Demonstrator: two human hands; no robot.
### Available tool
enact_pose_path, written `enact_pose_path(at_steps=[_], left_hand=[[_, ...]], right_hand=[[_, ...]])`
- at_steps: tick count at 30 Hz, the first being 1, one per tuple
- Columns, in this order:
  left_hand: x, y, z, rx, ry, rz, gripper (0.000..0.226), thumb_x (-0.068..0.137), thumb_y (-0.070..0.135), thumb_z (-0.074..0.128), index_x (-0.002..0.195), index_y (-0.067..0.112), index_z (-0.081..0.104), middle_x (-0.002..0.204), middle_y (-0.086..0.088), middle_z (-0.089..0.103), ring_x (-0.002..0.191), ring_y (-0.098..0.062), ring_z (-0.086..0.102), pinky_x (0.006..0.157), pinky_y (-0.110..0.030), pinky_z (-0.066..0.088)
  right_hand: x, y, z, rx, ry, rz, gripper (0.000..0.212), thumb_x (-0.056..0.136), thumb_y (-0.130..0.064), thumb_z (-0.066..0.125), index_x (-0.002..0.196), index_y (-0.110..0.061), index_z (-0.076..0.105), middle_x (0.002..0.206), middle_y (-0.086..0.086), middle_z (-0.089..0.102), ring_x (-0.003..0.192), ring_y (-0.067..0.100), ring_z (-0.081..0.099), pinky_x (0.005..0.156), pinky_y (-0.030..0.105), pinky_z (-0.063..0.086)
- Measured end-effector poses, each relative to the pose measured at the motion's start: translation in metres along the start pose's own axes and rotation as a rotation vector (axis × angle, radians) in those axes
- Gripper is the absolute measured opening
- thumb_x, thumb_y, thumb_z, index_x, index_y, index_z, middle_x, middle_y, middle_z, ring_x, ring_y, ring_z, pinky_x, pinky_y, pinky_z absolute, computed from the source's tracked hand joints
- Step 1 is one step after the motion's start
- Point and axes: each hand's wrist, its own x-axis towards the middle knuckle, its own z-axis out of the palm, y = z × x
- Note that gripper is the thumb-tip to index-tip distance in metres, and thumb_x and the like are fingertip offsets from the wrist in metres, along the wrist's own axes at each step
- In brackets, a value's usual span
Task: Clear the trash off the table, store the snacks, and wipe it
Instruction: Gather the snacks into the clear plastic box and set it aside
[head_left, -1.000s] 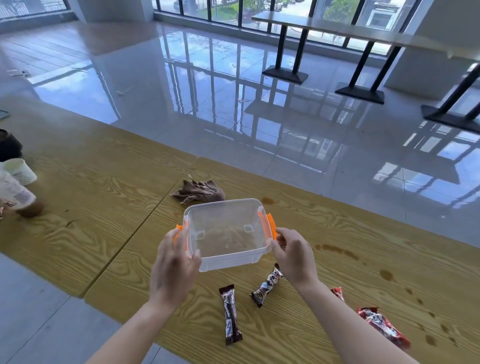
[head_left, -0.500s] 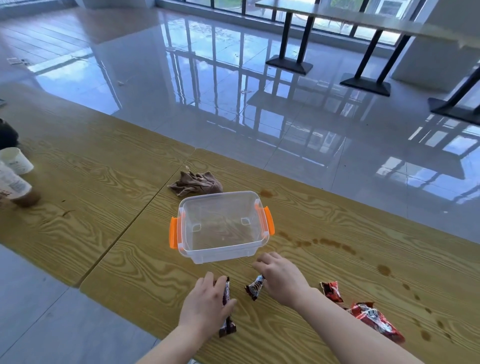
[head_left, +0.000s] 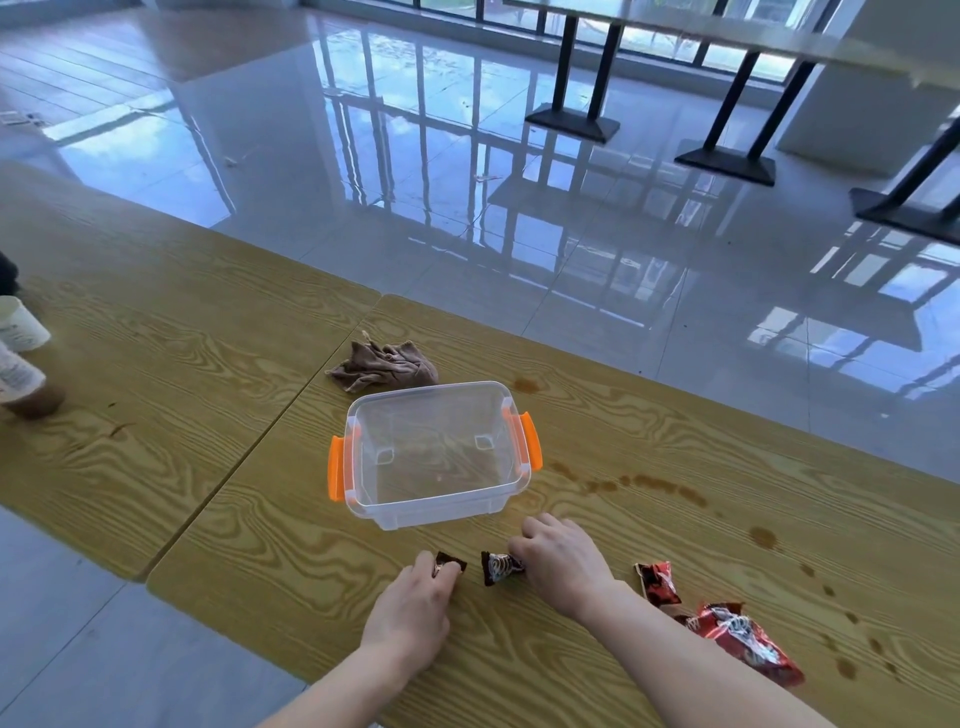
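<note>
Head view: both hands on snack bars in front of clear box

Left hand (head_left: 410, 618) lies palm down at the near bench edge, fingers curled over a dark snack bar (head_left: 450, 563). Only the bar's far end sticks out past the fingertips. Right hand (head_left: 563, 564) sits just beside it, fingers curled round one end of a swirl-print snack bar (head_left: 497, 567). That bar's dark end points left toward the other bar, and the two are close but apart. Both bars are down on the bench (head_left: 675, 441).

Clear box (head_left: 441, 512) with orange side latches stands lid-off just beyond the hands, nothing visible inside it. Brown cloth (head_left: 384, 366) is crumpled right behind the box's far left corner. Small red packet (head_left: 658, 583) lies right of the right wrist, with a larger red packet (head_left: 744, 638) beside the forearm, nearer the camera. Brown stains (head_left: 644, 483) trail across the wood right of the box, with more spots toward the right edge.

Paper cup (head_left: 21, 327) is at the far left edge, well apart from everything else, with another container just below it, partly cut off. Glossy tiled floor (head_left: 467, 208) lies beyond the bench.
</note>
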Motion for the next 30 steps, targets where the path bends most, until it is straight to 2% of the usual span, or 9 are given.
enact_pose_path(at_steps=[4,8,10,13,16,18,21,26,30], left_hand=[[-0.006,0.001,-0.010,-0.073,0.071,0.021,0.057,0.092,0.010,0.042,0.147,0.027,0.037,0.119,-0.004,0.045,0.105,-0.024,0.053,0.083,-0.034,0.045],[-0.019,0.003,-0.035,-0.199,0.239,0.128,0.060,0.076,-0.001,0.054,0.132,0.020,0.059,0.098,-0.007,0.053,0.084,-0.029,0.057,0.068,-0.041,0.051],[-0.021,0.002,-0.048,-0.223,0.320,0.171,0.059,0.071,-0.005,0.061,0.125,0.018,0.063,0.090,-0.005,0.054,0.075,-0.027,0.057,0.060,-0.038,0.051],[-0.022,0.000,-0.068,-0.242,0.403,0.203,0.061,0.071,-0.006,0.065,0.127,0.018,0.063,0.089,-0.002,0.056,0.072,-0.022,0.056,0.055,-0.035,0.050],[-0.021,0.000,-0.087,-0.268,0.458,0.219,0.061,0.072,-0.004,0.067,0.129,0.018,0.062,0.092,0.000,0.058,0.073,-0.022,0.057,0.054,-0.036,0.052],[-0.020,0.000,-0.098,-0.273,0.499,0.239,0.060,0.072,-0.003,0.069,0.128,0.017,0.063,0.092,0.000,0.058,0.071,-0.021,0.057,0.051,-0.035,0.051],[-0.014,-0.002,-0.113,-0.289,0.558,0.242,0.059,0.073,-0.001,0.072,0.128,0.016,0.062,0.097,0.002,0.063,0.079,-0.020,0.061,0.057,-0.033,0.053],[0.016,-0.017,-0.137,-0.312,0.620,0.123,0.054,0.072,0.002,0.072,0.123,0.017,0.062,0.102,-0.001,0.066,0.087,-0.025,0.062,0.070,-0.033,0.050],[0.044,-0.030,-0.147,-0.284,0.599,0.034,0.049,0.075,0.004,0.068,0.121,0.017,0.063,0.104,-0.007,0.067,0.091,-0.032,0.063,0.072,-0.039,0.053]], right_hand=[[-0.009,0.001,-0.003,0.066,0.082,0.017,0.020,0.089,-0.013,0.044,0.096,-0.020,0.062,0.095,0.001,0.054,0.092,0.027,0.050,0.072,0.035,0.037],[-0.020,0.003,-0.015,0.102,0.171,0.033,0.022,0.088,-0.020,0.043,0.100,-0.021,0.062,0.096,-0.001,0.054,0.092,0.024,0.051,0.076,0.035,0.045],[-0.024,0.004,-0.026,0.133,0.226,0.029,0.018,0.087,-0.021,0.048,0.099,-0.021,0.062,0.095,-0.002,0.054,0.092,0.024,0.052,0.075,0.037,0.047],[-0.027,0.004,-0.046,0.178,0.315,0.034,0.019,0.083,-0.018,0.055,0.099,-0.022,0.064,0.092,-0.002,0.056,0.087,0.024,0.055,0.070,0.037,0.050],[-0.021,0.002,-0.070,0.203,0.380,0.044,0.027,0.082,-0.017,0.057,0.107,-0.023,0.066,0.097,-0.003,0.061,0.091,0.022,0.056,0.072,0.037,0.051],[-0.016,-0.001,-0.084,0.210,0.420,0.033,0.025,0.082,-0.017,0.059,0.106,-0.023,0.066,0.098,-0.003,0.061,0.092,0.023,0.056,0.071,0.036,0.051],[-0.006,-0.006,-0.101,0.205,0.442,0.023,0.024,0.083,-0.018,0.061,0.106,-0.023,0.066,0.095,-0.002,0.060,0.090,0.023,0.056,0.066,0.038,0.052],[0.025,-0.009,-0.121,0.166,0.435,0.046,0.023,0.083,-0.017,0.059,0.105,-0.021,0.066,0.100,-0.001,0.060,0.093,0.024,0.054,0.066,0.037,0.050],[0.055,-0.008,-0.127,0.121,0.368,0.047,0.020,0.085,-0.016,0.052,0.100,-0.018,0.065,0.103,0.002,0.059,0.098,0.026,0.053,0.069,0.037,0.051]])
